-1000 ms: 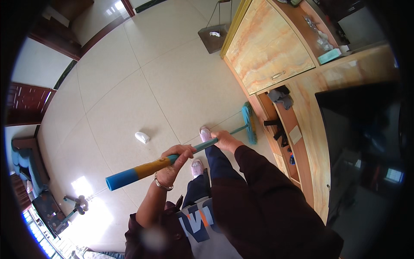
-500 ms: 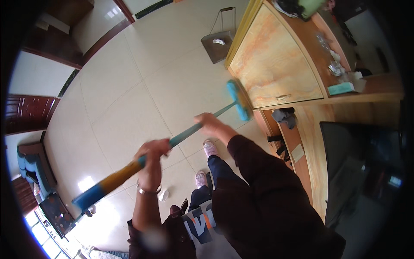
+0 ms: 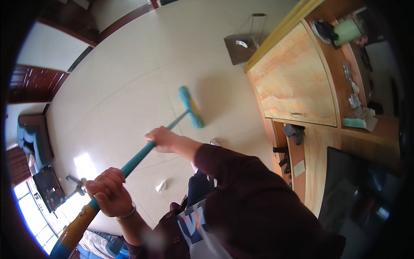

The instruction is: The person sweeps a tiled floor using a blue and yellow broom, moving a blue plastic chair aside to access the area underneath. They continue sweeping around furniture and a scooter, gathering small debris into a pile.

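Both hands gripped a long teal-handled broom [image 3: 142,153] with a teal and yellow brush head. Left hand [image 3: 108,192]: fingers closed around the handle low down, near its yellow-orange end. Right hand [image 3: 161,139]: fingers wrapped on the handle further up, toward the head. Brush head rested on the pale tiled floor [image 3: 120,99], left of the orange-topped wooden counter [image 3: 293,82]. A small crumpled white scrap [image 3: 161,186] lay on the floor below the handle, near the person's legs.

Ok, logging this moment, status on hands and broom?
Left hand and right hand both gripping broom. Head on floor. Crumpled paper near feet.
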Action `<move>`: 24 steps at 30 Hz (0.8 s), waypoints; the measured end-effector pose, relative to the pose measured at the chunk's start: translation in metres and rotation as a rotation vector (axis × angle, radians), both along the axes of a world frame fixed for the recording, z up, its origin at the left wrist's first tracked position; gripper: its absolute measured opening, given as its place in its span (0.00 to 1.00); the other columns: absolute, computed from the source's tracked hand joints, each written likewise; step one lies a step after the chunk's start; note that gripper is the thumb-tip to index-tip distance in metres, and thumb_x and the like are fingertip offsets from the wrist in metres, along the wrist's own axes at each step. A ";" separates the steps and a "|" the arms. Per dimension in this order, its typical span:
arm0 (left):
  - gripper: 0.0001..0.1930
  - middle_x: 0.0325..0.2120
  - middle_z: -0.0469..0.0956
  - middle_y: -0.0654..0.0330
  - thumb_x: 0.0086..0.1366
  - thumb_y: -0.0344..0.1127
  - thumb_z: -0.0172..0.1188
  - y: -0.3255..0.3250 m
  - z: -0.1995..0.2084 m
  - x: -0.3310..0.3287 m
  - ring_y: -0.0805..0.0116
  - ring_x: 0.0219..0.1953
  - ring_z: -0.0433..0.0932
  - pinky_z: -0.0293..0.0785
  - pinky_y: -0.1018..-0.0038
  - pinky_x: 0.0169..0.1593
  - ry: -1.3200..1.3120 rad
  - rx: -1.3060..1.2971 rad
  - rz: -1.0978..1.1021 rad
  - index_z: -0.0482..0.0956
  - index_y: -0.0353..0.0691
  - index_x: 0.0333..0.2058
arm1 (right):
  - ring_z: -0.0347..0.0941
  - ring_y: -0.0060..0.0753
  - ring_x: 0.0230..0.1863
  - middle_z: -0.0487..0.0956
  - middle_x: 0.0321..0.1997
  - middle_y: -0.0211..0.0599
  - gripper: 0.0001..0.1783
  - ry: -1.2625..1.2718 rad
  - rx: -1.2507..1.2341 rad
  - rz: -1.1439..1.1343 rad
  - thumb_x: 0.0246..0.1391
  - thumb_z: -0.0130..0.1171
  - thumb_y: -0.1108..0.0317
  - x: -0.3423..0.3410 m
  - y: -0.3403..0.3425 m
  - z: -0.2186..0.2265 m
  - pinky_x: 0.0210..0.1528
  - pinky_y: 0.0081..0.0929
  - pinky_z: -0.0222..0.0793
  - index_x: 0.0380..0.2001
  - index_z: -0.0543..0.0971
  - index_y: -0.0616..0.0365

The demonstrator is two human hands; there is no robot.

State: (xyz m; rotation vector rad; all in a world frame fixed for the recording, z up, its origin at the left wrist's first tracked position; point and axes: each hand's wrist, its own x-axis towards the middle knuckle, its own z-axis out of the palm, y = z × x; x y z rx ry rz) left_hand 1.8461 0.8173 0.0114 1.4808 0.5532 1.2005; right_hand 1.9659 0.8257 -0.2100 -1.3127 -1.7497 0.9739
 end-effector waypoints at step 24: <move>0.15 0.10 0.65 0.62 0.58 0.39 0.54 0.067 -0.059 -0.040 0.69 0.15 0.66 0.69 0.68 0.27 -0.154 -0.117 -0.073 0.65 0.41 0.16 | 0.70 0.50 0.27 0.72 0.19 0.42 0.08 -0.207 0.037 -0.135 0.40 0.58 0.67 0.028 0.036 -0.009 0.29 0.42 0.64 0.17 0.69 0.56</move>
